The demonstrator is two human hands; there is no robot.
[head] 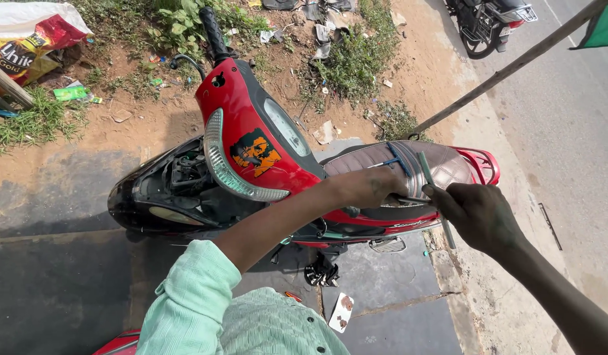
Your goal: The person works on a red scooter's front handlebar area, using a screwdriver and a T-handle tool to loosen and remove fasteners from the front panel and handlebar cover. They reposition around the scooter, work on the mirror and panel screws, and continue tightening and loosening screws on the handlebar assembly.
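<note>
Roadside dirt, red scooter [264, 158] with brown seat [409, 164]: right hand [478, 213] grips a thin rod [435, 197] mid-shaft, likely stiff, light, slippery; left hand [376, 187] pinches its lower end.

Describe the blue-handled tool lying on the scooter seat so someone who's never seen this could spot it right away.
Find the red scooter parked by the sandy roadside and follow it back to its brown seat. The blue-handled tool lies on the seat's front part, just above the left hand. Its blue T-shaped grip sets it apart from the grey-green rod in the right hand.
</note>
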